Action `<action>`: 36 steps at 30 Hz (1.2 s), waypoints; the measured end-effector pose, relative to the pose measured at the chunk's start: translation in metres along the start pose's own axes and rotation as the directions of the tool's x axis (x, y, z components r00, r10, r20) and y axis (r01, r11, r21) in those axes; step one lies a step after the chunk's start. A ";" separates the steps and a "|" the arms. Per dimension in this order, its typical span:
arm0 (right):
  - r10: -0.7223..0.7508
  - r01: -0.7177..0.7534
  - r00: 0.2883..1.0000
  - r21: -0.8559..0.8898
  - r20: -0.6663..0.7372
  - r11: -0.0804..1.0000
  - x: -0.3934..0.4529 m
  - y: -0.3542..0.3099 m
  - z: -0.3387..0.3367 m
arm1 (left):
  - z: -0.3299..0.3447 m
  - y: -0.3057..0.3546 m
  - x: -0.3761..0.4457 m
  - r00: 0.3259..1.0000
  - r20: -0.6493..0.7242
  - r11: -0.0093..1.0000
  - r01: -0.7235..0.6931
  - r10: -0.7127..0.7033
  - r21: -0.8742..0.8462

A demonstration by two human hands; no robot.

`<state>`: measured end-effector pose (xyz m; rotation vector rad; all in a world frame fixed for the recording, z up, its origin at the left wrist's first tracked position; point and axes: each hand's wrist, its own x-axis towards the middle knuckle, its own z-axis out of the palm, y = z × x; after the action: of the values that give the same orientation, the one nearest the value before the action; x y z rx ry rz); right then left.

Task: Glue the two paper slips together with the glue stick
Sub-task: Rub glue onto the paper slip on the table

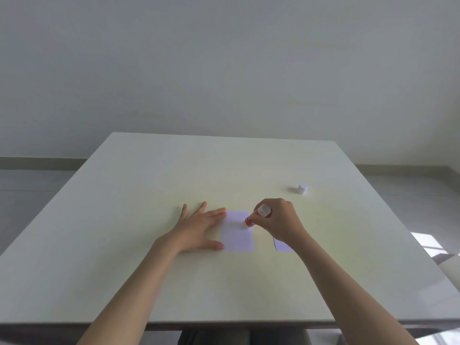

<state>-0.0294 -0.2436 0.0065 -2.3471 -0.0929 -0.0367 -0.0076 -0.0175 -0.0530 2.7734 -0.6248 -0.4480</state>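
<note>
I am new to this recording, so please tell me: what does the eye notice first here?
First, the right hand pressing a red glue stick onto a white paper slip mid-table, while the left hand holds its left edge flat. A second slip peeks from under the right wrist, and a white cap stands farther back.

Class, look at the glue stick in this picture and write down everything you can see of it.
The glue stick is a short tube with a red body and a white end, plastic by its look. The right hand grips it, fingers wrapped round its middle. It is tilted, white end up and away, red end down on the right edge of the paper slip that the left hand holds flat. Its white cap is off, standing apart on the table.
</note>
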 end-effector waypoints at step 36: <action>0.139 -0.377 0.922 0.920 0.361 0.107 -0.013 -0.017 0.017 | -0.027 0.071 -0.007 0.853 -0.464 0.496 -0.304 -0.238 -0.813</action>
<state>-0.0436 -0.2203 0.0057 -0.9162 0.1863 0.3444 -0.0305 -0.0718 -0.0039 1.7190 -0.1886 0.0595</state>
